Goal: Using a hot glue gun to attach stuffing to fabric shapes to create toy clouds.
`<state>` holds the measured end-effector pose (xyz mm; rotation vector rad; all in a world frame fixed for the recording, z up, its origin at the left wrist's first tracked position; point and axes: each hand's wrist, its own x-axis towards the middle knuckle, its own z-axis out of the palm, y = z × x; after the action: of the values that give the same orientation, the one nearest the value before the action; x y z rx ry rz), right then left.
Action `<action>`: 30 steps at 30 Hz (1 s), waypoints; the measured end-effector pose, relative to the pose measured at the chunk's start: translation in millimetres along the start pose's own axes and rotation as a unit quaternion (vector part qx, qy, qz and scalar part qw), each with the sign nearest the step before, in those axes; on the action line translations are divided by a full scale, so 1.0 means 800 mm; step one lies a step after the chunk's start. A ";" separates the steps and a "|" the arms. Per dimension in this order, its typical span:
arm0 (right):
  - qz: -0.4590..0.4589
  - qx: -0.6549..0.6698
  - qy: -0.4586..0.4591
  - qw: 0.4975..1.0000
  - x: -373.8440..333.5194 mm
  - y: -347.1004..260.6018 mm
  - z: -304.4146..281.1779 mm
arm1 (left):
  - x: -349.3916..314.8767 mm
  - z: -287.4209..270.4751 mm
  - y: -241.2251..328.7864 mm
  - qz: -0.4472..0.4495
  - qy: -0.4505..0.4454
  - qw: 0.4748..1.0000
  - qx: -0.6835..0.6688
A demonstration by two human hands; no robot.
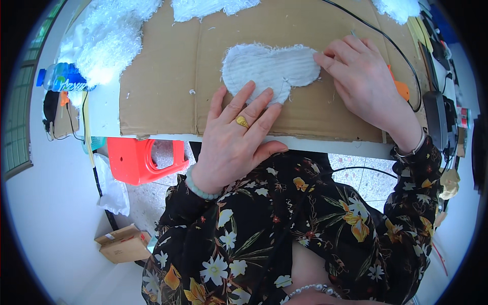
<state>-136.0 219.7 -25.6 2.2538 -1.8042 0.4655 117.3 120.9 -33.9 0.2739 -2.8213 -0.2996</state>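
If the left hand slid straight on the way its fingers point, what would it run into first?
The frayed white fabric piece. The left hand already seems to have fingertips on its near edge, though depth is hard to judge.

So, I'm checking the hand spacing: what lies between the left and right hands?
In the head view, part of the white fabric and some brown cardboard lie between the left hand and right hand.

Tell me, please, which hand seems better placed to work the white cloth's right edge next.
Probably the right hand: it reaches that edge, while the left hand rests lower on the white cloth.
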 end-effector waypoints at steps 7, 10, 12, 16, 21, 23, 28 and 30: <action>-0.029 -0.099 0.012 0.995 0.026 -0.005 -0.032 | -0.004 0.008 0.003 0.000 0.007 1.000 -0.002; -0.052 -0.036 0.010 0.998 0.038 -0.016 -0.022 | -0.004 0.008 0.003 0.004 0.017 1.000 -0.006; -0.069 0.018 0.017 0.997 0.044 -0.020 -0.011 | -0.002 0.007 0.003 0.007 0.018 1.000 -0.009; -0.049 0.014 -0.010 0.999 0.051 -0.015 0.001 | -0.001 0.005 0.003 0.009 0.024 1.000 -0.011; -0.038 0.021 -0.023 0.999 0.052 -0.005 0.009 | 0.000 0.005 0.002 0.005 0.023 1.000 -0.019; -0.038 0.019 -0.017 0.999 0.052 -0.005 0.009 | 0.001 0.004 0.002 0.005 0.025 1.000 -0.019; -0.031 0.015 -0.026 0.999 0.054 -0.009 0.006 | -0.001 0.002 0.003 0.005 0.025 0.999 -0.023; -0.031 0.018 -0.027 0.999 0.053 -0.009 0.006 | -0.001 0.002 0.003 0.005 0.026 0.999 -0.023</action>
<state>-120.3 181.1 -13.7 2.3602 -1.7582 0.4334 117.4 123.9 -35.4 0.2547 -2.7596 -0.3499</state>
